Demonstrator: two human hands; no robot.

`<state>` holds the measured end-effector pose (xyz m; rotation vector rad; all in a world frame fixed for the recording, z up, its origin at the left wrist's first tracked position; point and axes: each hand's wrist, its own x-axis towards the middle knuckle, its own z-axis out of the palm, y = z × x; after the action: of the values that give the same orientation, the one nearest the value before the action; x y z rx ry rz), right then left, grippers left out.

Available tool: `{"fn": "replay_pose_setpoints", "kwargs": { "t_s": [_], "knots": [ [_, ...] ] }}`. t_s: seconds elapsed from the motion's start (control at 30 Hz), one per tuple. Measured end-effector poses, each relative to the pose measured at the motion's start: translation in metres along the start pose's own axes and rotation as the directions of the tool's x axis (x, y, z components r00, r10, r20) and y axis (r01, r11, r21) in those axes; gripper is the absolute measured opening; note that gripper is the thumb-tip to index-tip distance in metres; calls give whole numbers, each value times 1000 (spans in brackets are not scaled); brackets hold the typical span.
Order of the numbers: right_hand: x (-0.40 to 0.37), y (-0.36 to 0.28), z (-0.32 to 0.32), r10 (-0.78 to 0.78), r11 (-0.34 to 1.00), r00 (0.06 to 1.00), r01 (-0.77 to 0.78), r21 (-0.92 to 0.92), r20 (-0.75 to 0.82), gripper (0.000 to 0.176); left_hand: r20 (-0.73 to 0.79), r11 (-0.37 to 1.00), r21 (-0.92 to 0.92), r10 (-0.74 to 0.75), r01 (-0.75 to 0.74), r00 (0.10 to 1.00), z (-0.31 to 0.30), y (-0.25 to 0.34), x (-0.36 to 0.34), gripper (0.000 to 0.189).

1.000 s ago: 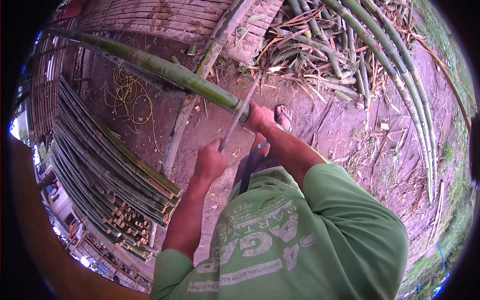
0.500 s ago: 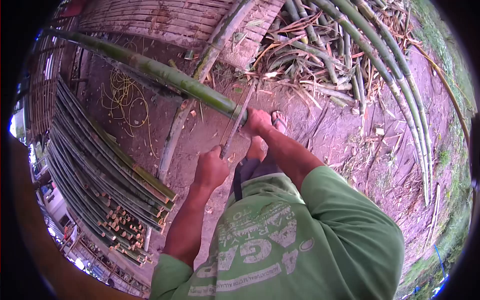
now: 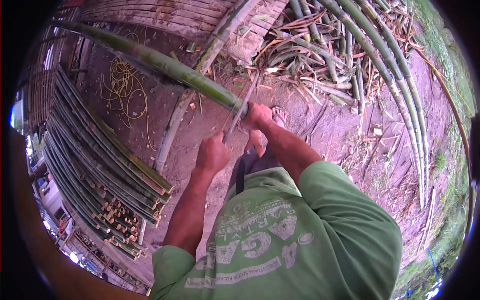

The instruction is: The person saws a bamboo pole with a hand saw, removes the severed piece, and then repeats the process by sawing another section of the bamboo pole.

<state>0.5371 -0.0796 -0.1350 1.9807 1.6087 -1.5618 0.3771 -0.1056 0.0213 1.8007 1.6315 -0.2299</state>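
A thick green bamboo pole (image 3: 165, 64) runs from the upper left to the centre, its near end under my right hand (image 3: 257, 116), whose fingers are wrapped round it. My left hand (image 3: 213, 154) is closed on the handle end of a long, thin saw (image 3: 241, 109). The saw's blade lies across the pole just beside my right hand, at a steep angle to it. Where blade and bamboo meet, the depth of any cut is too small to tell. A leaning bamboo support (image 3: 175, 125) passes beneath the pole.
Stacked bamboo poles (image 3: 95, 165) lie at the left, near a tangled yellow cord (image 3: 122, 82). A slatted bamboo platform (image 3: 165, 17) is at the top. Bamboo scraps (image 3: 320, 55) and long curved poles (image 3: 395, 70) are at the upper right. My sandalled foot (image 3: 279, 116) stands beyond my right hand.
My left hand has moved up and forward, nearer the pole, with the saw in it. My right hand stays on the pole's end.
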Motion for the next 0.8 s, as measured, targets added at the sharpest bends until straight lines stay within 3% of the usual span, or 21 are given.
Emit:
{"fn": "replay_pose_setpoints", "kwargs": {
  "t_s": [0.1, 0.23, 0.3, 0.43, 0.53, 0.67, 0.8],
  "knots": [
    [-7, -7, -21, 13, 1000, 999, -14, -21, -34, 39, 21, 1000, -12, -4, 5, 1000, -36, 11, -82, 27],
    [4, 2, -11, 5, 1000, 1000, -5, 15, -21, 42, 54, 999, 36, -39, 37, 998, -55, 11, -125, 29],
    [8, 2, -10, 22, 1000, 999, -21, 12, -41, 45, 38, 999, 22, -50, 49, 998, -37, 9, -86, 26],
    [18, 9, -4, -10, 999, 1000, 11, 33, -29, 62, 76, 997, 76, -5, -1, 997, 20, 11, 66, 18],
    [12, 5, -10, 13, 1000, 1000, -13, 11, -21, 61, 69, 998, 63, 3, -7, 998, 30, 21, 96, 17],
    [-1, -2, -19, 1, 999, 1000, 0, 42, -6, 49, 71, 998, 56, 24, -28, 997, 32, 8, 81, 17],
    [-7, -8, -35, 25, 999, 999, -26, 25, 48, 46, 132, 994, 84, -77, 66, 988, -15, 20, -10, 19]
  ]
}}
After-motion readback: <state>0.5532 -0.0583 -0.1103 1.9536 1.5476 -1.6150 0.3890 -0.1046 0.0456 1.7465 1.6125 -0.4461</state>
